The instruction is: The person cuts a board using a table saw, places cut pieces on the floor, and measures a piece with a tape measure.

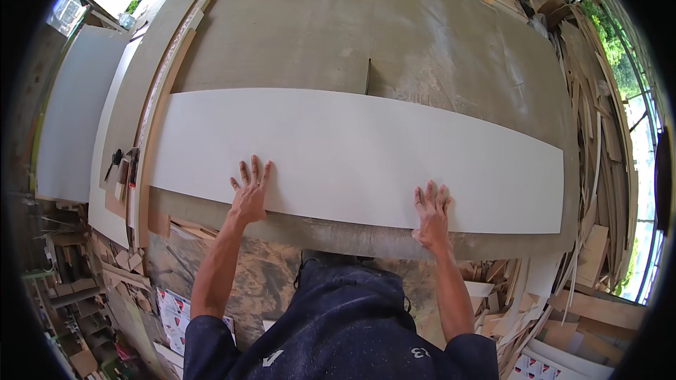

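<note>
Nearest, a navy shirt (331, 331) bears white characters too small and angled to read surely. Both arms reach forward. The left hand (250, 193) lies palm down, fingers spread, grasping nothing, on the near part of a white panel (359, 155); the right hand (432, 214) presses likewise farther right, its thumb at the near edge. The panel lies lengthwise across a brown worktable (296, 35), its left end beside a wooden strip (160, 88).
</note>
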{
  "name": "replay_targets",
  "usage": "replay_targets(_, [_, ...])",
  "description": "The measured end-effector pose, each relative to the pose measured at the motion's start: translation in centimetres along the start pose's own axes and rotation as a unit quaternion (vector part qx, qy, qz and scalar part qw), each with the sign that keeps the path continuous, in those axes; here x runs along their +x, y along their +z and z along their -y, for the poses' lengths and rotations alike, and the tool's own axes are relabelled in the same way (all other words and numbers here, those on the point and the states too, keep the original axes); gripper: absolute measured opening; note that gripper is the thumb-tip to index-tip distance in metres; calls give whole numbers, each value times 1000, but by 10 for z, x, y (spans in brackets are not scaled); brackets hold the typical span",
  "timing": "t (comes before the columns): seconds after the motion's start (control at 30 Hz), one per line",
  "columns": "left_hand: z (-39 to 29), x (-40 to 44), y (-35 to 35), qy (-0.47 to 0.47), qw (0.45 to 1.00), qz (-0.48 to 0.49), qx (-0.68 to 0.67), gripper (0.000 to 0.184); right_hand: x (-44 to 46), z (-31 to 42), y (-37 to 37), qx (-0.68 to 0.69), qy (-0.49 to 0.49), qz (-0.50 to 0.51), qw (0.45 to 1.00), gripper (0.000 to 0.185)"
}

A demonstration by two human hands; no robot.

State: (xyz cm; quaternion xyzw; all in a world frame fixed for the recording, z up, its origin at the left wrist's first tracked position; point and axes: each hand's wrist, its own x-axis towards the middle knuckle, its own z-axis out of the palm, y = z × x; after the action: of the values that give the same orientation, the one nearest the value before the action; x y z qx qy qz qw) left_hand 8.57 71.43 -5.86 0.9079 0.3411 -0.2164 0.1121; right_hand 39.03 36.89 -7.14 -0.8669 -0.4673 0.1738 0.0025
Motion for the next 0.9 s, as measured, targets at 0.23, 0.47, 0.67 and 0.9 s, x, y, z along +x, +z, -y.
replay_targets(0.23, [6, 7, 6, 1, 1000, -8, -7, 134, 8, -3, 3, 3, 4, -10, 1000, 107])
replay_targets(0.47, [9, 17, 0, 5, 1000, -13, -6, 132, 17, -6, 7, -12, 4, -11, 1000, 108])
replay_targets(0.67, [12, 27, -1, 9, 1000, -21, 6, 130, 27, -4, -6, -10, 3, -9, 1000, 99])
replay_targets(0.9, [13, 39, -8, 3, 1000, -12, 1, 131, 42, -10, -1, -21, 8, -17, 1000, 108])
